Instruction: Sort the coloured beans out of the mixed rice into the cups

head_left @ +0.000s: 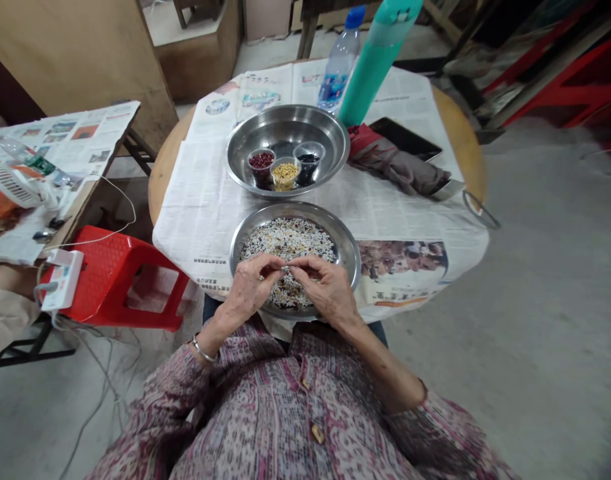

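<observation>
Both hands are over a shallow metal basin (354, 257) that holds a mix of white, yellow, dark red and black grains and beans (290, 237). My left hand (253, 283) has its thumb and forefinger pinched together. Opposite it, my right hand (328, 287) pinches in the same way, and the fingertips of the two hands meet. Whatever lies between them is too small to make out. A deeper metal basin (285, 123) stands just beyond, with three clear plastic cups in it: red beans (261, 161), yellow beans (285, 175) and black beans (308, 160).
Newspaper (195, 220) covers the round table. At its back stand a water bottle (340, 57) and a teal bottle (375, 67). A folded umbrella (395, 163) and a dark tablet (405, 138) lie to the right. A red stool (115, 280) with a power strip (63, 280) is at left.
</observation>
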`<state>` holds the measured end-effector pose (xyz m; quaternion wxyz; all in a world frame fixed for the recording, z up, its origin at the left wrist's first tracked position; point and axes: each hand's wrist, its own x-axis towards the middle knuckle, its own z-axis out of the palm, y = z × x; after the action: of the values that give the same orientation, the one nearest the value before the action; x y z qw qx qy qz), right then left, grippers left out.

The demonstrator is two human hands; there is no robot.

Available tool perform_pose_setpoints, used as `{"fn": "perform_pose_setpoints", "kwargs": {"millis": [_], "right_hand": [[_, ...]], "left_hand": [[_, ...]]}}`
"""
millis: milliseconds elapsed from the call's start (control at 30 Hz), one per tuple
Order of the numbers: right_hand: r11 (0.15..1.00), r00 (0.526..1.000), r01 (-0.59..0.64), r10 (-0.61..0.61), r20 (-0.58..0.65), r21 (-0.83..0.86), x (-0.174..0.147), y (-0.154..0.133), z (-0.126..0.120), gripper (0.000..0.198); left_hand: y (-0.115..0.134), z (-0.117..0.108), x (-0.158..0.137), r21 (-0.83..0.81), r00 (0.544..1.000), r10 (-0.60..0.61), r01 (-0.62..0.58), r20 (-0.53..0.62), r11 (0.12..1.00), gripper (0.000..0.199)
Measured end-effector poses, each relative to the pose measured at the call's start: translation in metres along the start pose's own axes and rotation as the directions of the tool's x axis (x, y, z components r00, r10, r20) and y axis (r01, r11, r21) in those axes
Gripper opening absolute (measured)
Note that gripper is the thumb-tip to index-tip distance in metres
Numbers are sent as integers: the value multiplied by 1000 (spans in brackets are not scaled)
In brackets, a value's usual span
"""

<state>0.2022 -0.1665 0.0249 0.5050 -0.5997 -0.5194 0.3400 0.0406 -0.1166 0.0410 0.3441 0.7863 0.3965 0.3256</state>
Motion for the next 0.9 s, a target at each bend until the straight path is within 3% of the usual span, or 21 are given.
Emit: {"fn": "perform_pose_setpoints", "kwargs": {"millis": [200, 500, 900], "right_hand": [[999, 999, -29, 28, 17, 24, 0, 0, 0, 23], [998, 1000, -27, 26, 16, 49, 0, 0, 1, 21], [976, 991, -134, 134, 9, 172, -1, -2, 1, 23]], "left_hand": [[3, -2, 1, -39, 1000, -19, 19, 3, 999, 8], [8, 0, -3, -240, 981, -190, 195, 46, 951, 8], [7, 3, -4, -208, 985, -168, 171, 30, 963, 8]]}}
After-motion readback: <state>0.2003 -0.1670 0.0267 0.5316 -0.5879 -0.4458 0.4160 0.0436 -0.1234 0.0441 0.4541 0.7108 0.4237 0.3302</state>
